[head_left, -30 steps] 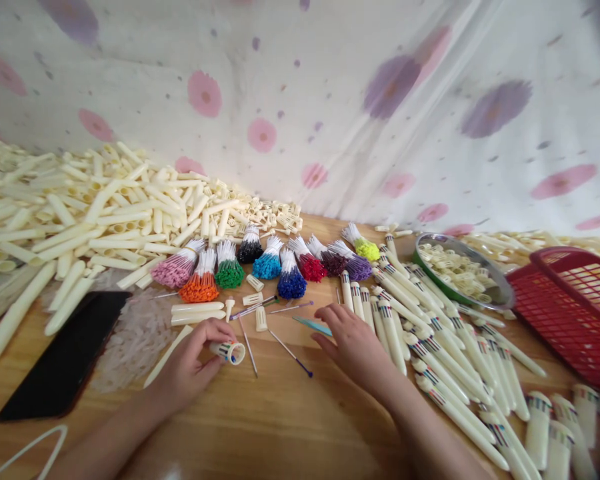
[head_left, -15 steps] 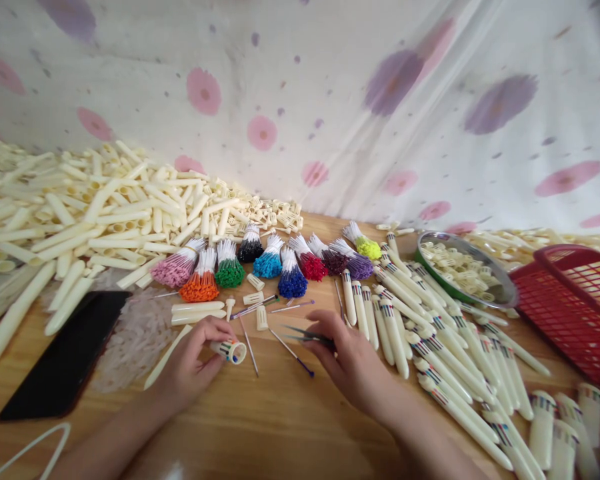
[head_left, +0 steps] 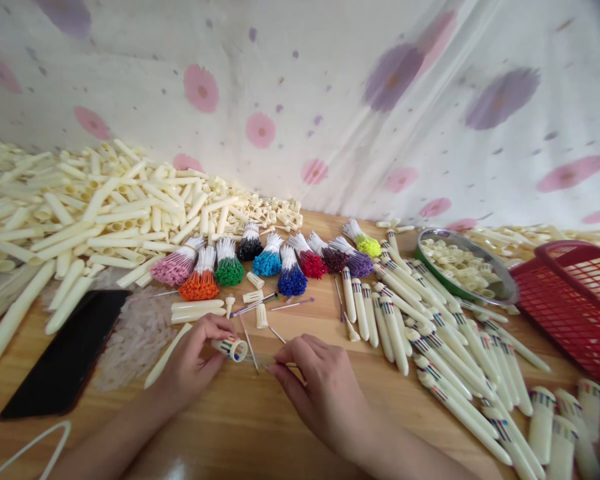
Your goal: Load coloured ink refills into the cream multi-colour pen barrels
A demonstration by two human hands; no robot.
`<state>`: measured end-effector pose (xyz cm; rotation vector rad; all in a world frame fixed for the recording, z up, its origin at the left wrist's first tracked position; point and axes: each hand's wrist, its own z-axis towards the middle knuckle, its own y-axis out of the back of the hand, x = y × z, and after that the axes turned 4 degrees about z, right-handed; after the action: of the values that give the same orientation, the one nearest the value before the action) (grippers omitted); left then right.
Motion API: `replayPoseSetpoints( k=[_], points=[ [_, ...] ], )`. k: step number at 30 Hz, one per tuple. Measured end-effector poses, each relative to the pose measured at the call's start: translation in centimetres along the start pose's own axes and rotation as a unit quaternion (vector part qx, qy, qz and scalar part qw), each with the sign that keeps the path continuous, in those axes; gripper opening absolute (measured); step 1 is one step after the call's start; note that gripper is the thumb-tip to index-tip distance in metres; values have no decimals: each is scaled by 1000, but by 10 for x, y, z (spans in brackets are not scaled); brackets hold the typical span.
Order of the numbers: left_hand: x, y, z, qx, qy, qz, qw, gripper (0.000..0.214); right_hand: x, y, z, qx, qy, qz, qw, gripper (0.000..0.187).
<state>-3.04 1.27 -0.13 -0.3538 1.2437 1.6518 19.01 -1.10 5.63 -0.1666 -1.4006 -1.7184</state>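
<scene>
My left hand [head_left: 203,357] is closed around a short cream pen barrel [head_left: 224,346] with coloured sliders. Its round open mouth faces right. From the right, my right hand [head_left: 313,380] pinches slim grey tweezers [head_left: 256,359], mostly covered by my fingers; their thin tips reach to the barrel's mouth. How far in they go is too fine to tell. Beneath them lies a thin white refill [head_left: 249,341] on the table. Another refill [head_left: 277,334] is partly hidden behind my right hand. Small cream slotted pieces [head_left: 261,317] lie just beyond.
Bundles of coloured refills [head_left: 293,277] stand across the middle. Cream barrels [head_left: 105,207] are heaped at left, near a black phone [head_left: 63,353]. On the right are many multicolour pens [head_left: 450,347], a metal bowl [head_left: 507,290] of small parts and a red basket [head_left: 565,300].
My right hand has moved left and slightly down, bringing the tweezers to the barrel's mouth. A small cream cone by the pens is now uncovered. My left hand has barely moved.
</scene>
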Motion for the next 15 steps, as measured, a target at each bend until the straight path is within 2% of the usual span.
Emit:
replayPoseSetpoints(
  k=[7,15],
  points=[
    [5,0,-1,2,0,5,1000,24,2,0,1,15,-16,10,1000,8],
    [-1,0,1,-5,10,17,1000,20,2,-1,1,29,-23,-4,999,9]
  ],
)
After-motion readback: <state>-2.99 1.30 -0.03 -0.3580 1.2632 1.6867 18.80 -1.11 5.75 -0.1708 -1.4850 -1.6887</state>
